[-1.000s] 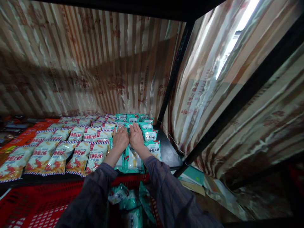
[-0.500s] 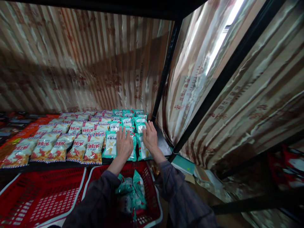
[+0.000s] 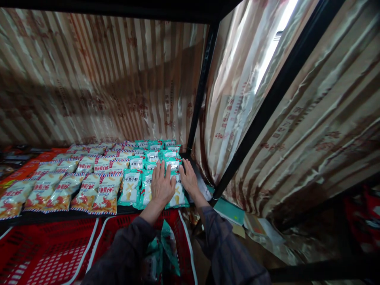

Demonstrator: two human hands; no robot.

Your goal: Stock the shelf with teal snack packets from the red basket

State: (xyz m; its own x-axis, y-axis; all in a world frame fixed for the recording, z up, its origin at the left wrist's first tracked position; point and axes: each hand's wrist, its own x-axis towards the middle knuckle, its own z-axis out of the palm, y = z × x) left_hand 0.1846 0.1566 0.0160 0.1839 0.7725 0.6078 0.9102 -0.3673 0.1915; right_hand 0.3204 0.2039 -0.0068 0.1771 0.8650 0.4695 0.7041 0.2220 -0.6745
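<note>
Rows of teal-and-white snack bags (image 3: pixel 131 188) lie at the right end of a black shelf. My left hand (image 3: pixel 162 185) is open, its fingers stretched out over the front middle bags. It appears to rest on them, though exact contact is hard to tell. My right hand (image 3: pixel 190 180) is open too, at the right edge of the front right bag (image 3: pixel 177 198), fingers pointing away from me. Neither hand grips anything. Both hands partly cover the front row. More teal bags (image 3: pixel 170 245) lie in the red basket (image 3: pixel 115 229) below, partly hidden by my left sleeve.
White-and-orange snack bags (image 3: pixel 108 192) fill the shelf to the left. Another red basket (image 3: pixel 56 241) stands below them. A black post (image 3: pixel 204 91) and a slanted black bar (image 3: pixel 267 107) frame the corner. A teal book (image 3: pixel 228 211) lies lower right.
My left hand has moved right across the front bags, uncovering more of the leftmost teal ones. My right hand stays by the right edge. The view has shifted slightly.
</note>
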